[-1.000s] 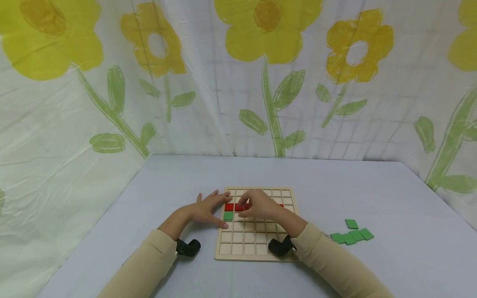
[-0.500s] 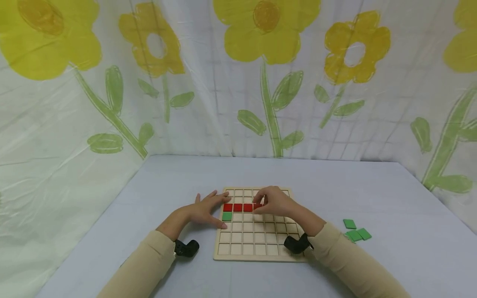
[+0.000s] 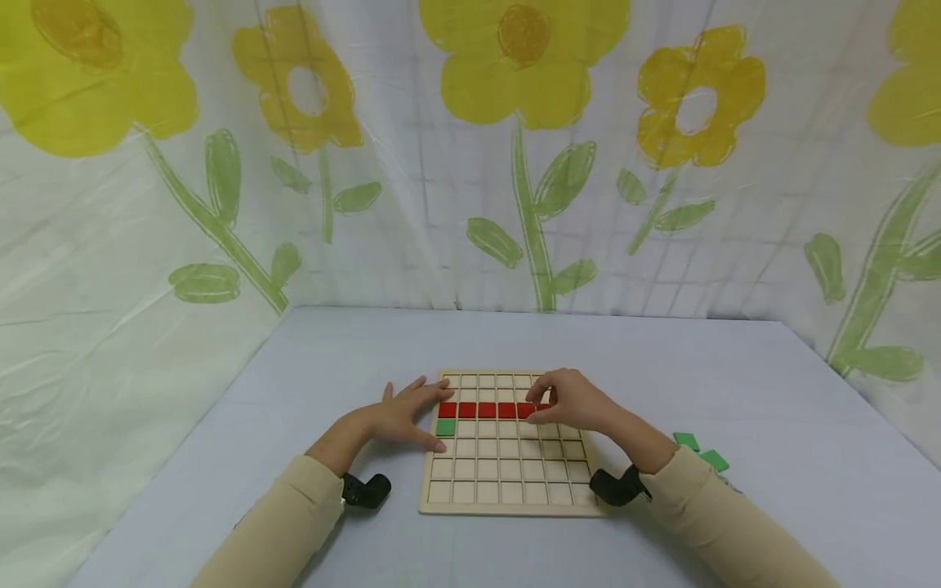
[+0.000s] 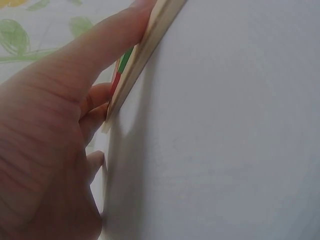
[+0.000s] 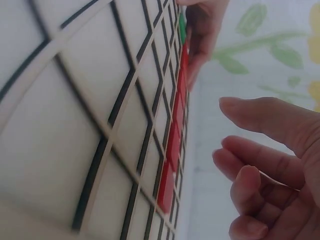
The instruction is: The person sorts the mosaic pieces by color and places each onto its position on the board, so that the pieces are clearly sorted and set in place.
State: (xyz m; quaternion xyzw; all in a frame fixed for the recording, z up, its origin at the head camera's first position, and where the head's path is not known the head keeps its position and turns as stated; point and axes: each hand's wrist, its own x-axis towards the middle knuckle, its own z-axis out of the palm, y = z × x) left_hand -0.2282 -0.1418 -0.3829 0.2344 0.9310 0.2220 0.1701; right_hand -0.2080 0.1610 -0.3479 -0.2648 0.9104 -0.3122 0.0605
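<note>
A wooden grid board (image 3: 510,492) lies on the table, with a row of red square tiles (image 3: 487,410) in its cells. Under the leftmost red one sits a green tile (image 3: 446,427). My left hand (image 3: 400,418) rests on the board's left edge, thumb and fingers spread; the left wrist view shows the thumb against the wooden rim (image 4: 145,55). Over the right end of the red row hovers my right hand (image 3: 577,402). In the right wrist view its thumb and fingers (image 5: 270,120) stand apart, loosely bent, with nothing between them, beside the red tiles (image 5: 167,185).
Loose green tiles (image 3: 713,460) lie on the table to the right, partly hidden behind the right sleeve (image 3: 728,518). The white table (image 3: 353,343) ends at a flowered curtain (image 3: 412,204) at the back. A black camera (image 3: 616,487) is strapped to my right wrist.
My right hand has moved to the right along the red row, uncovering more red tiles. Its sleeve now hides more of the loose green tiles. The left hand stays in place.
</note>
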